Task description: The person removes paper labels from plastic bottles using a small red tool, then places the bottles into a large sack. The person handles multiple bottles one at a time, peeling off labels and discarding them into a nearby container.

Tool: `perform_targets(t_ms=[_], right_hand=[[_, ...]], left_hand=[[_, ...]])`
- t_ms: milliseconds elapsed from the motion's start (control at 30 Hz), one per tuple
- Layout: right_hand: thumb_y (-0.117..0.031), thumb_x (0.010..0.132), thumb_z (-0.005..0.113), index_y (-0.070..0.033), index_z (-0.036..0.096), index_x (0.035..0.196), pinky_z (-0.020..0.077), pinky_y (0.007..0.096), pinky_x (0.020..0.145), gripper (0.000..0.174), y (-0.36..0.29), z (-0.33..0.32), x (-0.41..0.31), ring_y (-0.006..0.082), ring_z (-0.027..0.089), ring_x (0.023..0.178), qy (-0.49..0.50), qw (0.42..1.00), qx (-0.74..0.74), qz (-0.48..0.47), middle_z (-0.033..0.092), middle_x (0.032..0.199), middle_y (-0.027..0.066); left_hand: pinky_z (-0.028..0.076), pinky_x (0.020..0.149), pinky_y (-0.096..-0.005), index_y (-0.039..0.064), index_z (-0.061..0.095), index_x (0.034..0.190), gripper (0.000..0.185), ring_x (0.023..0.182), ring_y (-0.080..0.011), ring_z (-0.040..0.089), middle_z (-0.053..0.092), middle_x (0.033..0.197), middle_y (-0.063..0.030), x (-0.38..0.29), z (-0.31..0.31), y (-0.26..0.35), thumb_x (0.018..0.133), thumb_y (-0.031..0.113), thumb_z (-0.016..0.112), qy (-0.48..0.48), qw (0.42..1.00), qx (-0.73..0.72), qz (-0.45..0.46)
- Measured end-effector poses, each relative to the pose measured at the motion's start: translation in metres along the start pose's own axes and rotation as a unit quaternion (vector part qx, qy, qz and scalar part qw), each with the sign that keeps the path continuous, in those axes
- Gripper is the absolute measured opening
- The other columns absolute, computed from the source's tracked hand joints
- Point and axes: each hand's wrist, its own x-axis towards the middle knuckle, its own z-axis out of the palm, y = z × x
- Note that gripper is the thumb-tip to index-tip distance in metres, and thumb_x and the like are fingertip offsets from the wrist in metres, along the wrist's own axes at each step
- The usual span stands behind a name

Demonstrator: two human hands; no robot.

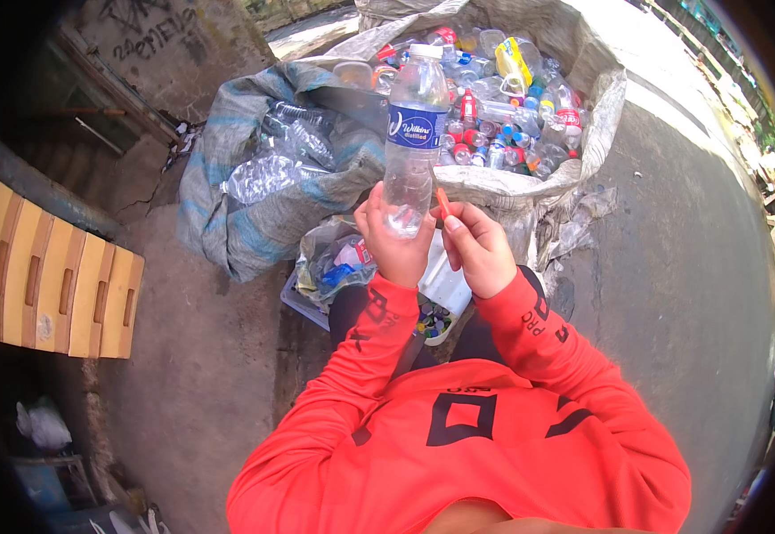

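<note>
My left hand [397, 243] grips the lower part of a clear plastic bottle [414, 160], which stands upright with a white cap and a blue Wilkins label. Just right of its base, my right hand [477, 247] holds a small tool by its orange handle [443, 201]; a thin dark part, perhaps a blade, points up beside the bottle. Below my hands, between the knees, a white container [453, 284] holds many coloured bottle caps [431, 319]. To its left, an open plastic bag [307, 267] with wrappers and labels sits in a pale purple basket [300, 306].
A large white woven sack [597, 127] full of plastic bottles stands ahead. Left of it, a grey and blue sack [207, 193] holds clear bottles [270, 177]. Wooden drawer-like panels [53, 274] stand at the far left, near a concrete wall [167, 60].
</note>
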Motion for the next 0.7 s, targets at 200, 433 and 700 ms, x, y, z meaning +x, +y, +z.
perform_targets(t_ms=[200,433,700], right_hand=[[-0.009,0.087,0.054,0.002,0.058,0.103,0.0484,0.0337,0.065,0.020,0.000,-0.004,0.013,0.0271,0.063,0.073,0.092,0.943,-0.277,-0.160,0.062,0.083,0.0190],[-0.010,0.086,0.055,0.002,0.059,0.101,0.0482,0.0365,0.065,0.019,-0.003,-0.002,0.019,0.0347,0.062,0.076,0.114,0.925,-0.314,-0.183,0.062,0.084,0.0210],[-0.011,0.086,0.055,0.001,0.059,0.100,0.0477,0.0370,0.064,0.019,-0.010,-0.001,0.025,0.0350,0.062,0.075,0.141,0.916,-0.322,-0.192,0.061,0.083,0.0211]], left_hand=[[0.043,0.081,-0.0356,0.002,0.040,0.129,0.080,0.092,-0.0239,0.047,0.043,0.106,-0.0137,-0.002,-0.003,0.006,0.061,0.014,0.080,0.003,1.000,0.019,-0.018],[0.043,0.081,-0.0362,0.003,0.041,0.129,0.081,0.094,-0.0251,0.048,0.044,0.106,-0.0138,-0.004,-0.006,0.007,0.060,0.013,0.081,-0.004,0.999,0.024,-0.031],[0.043,0.082,-0.0360,0.003,0.040,0.130,0.081,0.094,-0.0248,0.048,0.043,0.107,-0.0137,-0.002,-0.009,0.009,0.060,0.012,0.080,-0.004,0.999,0.020,-0.029]])
